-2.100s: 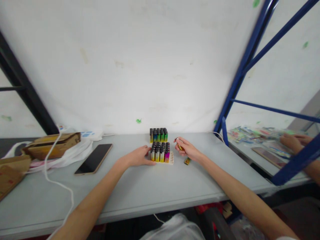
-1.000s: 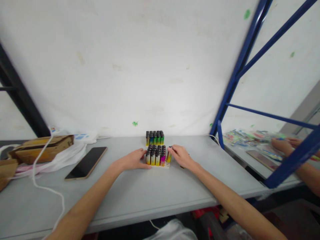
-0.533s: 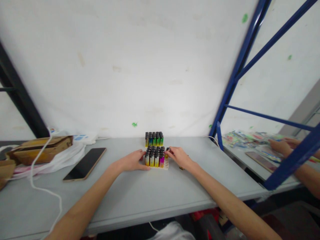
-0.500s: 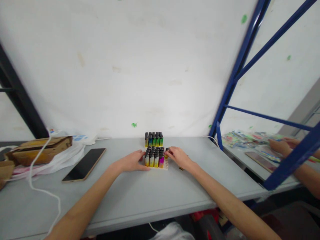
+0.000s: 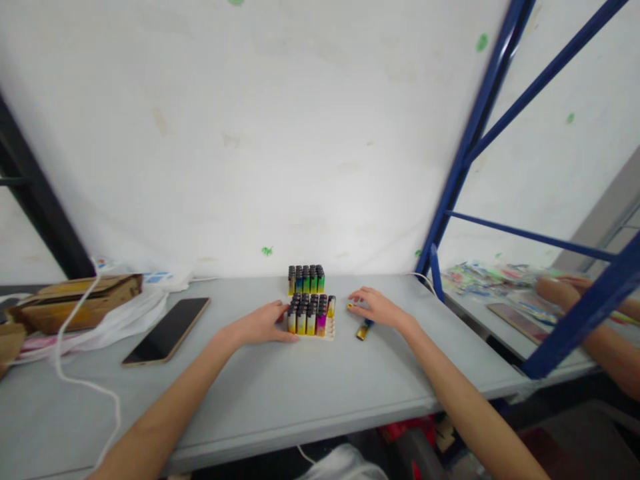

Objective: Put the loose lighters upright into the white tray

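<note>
My left hand (image 5: 267, 323) steadies a white lighter tray (image 5: 330, 337) at its left side, thumb along the front edge and fingers bent beside the lighters. Several black-topped lighters (image 5: 306, 320) stand upright in the tray, with yellow, white and magenta bodies. One yellow lighter (image 5: 331, 306) stands alone in the right-hand column, which shows bare slots in front of it. To the right of the tray my right hand (image 5: 375, 308) is low over the table, fingers and thumb apart around a small yellow end, probably of a lighter. Close below it lies another dark and yellow lighter (image 5: 363, 330).
Behind the tray stands a second block of green, blue and yellow lighters (image 5: 307, 279). On the left are a phone (image 5: 167, 331), a white cable (image 5: 87, 381) and a cardboard box (image 5: 80, 303). A blue metal frame (image 5: 457, 173) rises at right; beyond it a co-worker's hands (image 5: 563, 290) are busy.
My right hand has let go of the yellow lighter, which now stands in the tray, and has moved right. The lighter on the table shows more fully. My left hand stays at the tray.
</note>
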The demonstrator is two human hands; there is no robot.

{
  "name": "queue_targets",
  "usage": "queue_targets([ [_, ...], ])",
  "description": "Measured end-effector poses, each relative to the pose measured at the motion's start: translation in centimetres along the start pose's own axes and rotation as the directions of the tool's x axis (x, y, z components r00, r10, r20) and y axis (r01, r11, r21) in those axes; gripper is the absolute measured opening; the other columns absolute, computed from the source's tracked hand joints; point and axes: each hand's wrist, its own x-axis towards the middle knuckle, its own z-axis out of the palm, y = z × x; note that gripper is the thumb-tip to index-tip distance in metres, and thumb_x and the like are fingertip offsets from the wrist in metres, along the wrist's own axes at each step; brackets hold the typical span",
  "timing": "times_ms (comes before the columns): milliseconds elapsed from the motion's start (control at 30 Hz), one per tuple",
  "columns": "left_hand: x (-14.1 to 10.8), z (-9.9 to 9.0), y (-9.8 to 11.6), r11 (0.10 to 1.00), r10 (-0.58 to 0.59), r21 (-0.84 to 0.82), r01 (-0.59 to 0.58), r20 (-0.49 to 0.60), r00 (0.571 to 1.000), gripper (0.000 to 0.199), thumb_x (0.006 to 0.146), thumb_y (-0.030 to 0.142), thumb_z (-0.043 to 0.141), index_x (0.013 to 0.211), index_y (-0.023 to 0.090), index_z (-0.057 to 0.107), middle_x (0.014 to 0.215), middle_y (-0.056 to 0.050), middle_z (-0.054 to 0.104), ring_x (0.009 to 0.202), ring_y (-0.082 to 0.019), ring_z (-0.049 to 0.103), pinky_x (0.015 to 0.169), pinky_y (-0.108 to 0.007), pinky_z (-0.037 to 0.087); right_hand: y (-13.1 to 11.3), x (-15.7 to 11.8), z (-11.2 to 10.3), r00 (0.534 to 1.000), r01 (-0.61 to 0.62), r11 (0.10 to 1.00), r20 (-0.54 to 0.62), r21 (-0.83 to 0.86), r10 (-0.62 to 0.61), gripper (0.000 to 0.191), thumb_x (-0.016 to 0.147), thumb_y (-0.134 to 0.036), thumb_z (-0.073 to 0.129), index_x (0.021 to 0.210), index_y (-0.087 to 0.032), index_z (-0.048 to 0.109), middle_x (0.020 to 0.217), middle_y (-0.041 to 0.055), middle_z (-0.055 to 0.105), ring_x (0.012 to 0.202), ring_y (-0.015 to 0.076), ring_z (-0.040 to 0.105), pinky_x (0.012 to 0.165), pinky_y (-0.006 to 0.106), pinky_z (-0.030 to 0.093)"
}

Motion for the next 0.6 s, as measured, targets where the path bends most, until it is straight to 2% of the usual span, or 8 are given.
queue_targets([
  [100,0.0,0.0,0.0,1.000,0.001,0.003,-0.001,0.001,1.000,0.061,0.071,0.069,0.070,0.106,0.020,0.067,0.097,-0.007,0.065,0.091,-0.028,0.062,0.084,-0.036,0.051,0.7,0.0,0.5,0.998,-0.001,0.999,0.065,-0.034,0.004,0.016,0.093,-0.034,0.066,0.095,-0.019,0.074,0.092,0.0094,0.069,0.092,0.0256,0.063,0.088,0.036,0.047],
  [167,0.0,0.0,-0.1,1.000,-0.001,-0.001,0.001,-0.004,1.000,0.061,0.071,0.069,0.071,0.107,0.020,0.067,0.097,-0.007,0.064,0.090,-0.028,0.062,0.084,-0.037,0.051,0.7,0.2,0.7,0.999,-0.002,1.000,0.053,-0.027,0.004,0.016,0.094,-0.031,0.063,0.090,-0.020,0.074,0.087,0.0090,0.068,0.091,0.0252,0.062,0.086,0.035,0.048],
  [267,0.0,0.0,-0.1,1.000,-0.008,-0.014,0.008,-0.004,1.000,0.060,0.072,0.068,0.071,0.108,0.020,0.066,0.097,-0.007,0.064,0.091,-0.028,0.062,0.084,-0.037,0.051,0.2,0.5,0.9,0.996,-0.039,0.997,-0.081,0.064,0.044,0.024,0.097,-0.036,0.058,0.103,-0.019,0.074,0.096,0.0098,0.067,0.084,0.0218,0.063,0.083,0.035,0.050],
  [367,-0.1,0.0,-0.1,1.000,-0.008,-0.012,0.008,0.002,1.000,0.060,0.072,0.067,0.071,0.109,0.020,0.066,0.099,-0.007,0.064,0.092,-0.028,0.062,0.086,-0.037,0.051,-0.5,0.8,0.9,0.971,-0.111,0.964,-0.182,0.241,0.157,0.036,0.098,-0.045,0.056,0.117,-0.020,0.072,0.106,0.0094,0.066,0.063,0.0141,0.059,0.071,0.034,0.052],
  [433,0.0,0.0,0.0,1.000,-0.004,-0.002,0.004,0.008,1.000,0.061,0.073,0.068,0.070,0.109,0.019,0.066,0.099,-0.008,0.064,0.092,-0.028,0.062,0.087,-0.038,0.051,-0.9,1.0,0.9,0.952,-0.131,0.918,-0.212,0.374,0.222,0.041,0.091,-0.050,0.064,0.120,-0.021,0.070,0.103,0.0067,0.068,0.062,0.0135,0.059,0.068,0.033,0.052],
  [500,0.0,0.0,0.0,1.000,0.002,0.004,-0.002,0.012,1.000,0.061,0.073,0.068,0.070,0.110,0.019,0.065,0.099,-0.008,0.064,0.092,-0.029,0.062,0.087,-0.038,0.051,-1.4,1.2,1.0,0.933,-0.118,0.850,-0.235,0.514,0.272,0.050,0.081,-0.049,0.076,0.122,-0.022,0.068,0.097,0.0044,0.072,0.072,0.0166,0.064,0.070,0.032,0.052],
  [600,0.0,-0.1,0.1,1.000,0.012,0.011,-0.012,0.008,1.000,0.060,0.074,0.067,0.069,0.110,0.019,0.065,0.099,-0.008,0.064,0.094,-0.029,0.062,0.087,-0.038,0.051,-2.0,1.4,1.3,0.907,-0.093,0.666,-0.213,0.740,0.363,0.062,0.069,-0.044,0.086,0.122,-0.021,0.063,0.097,0.0055,0.075,0.083,0.0196,0.068,0.070,0.031,0.050],
])
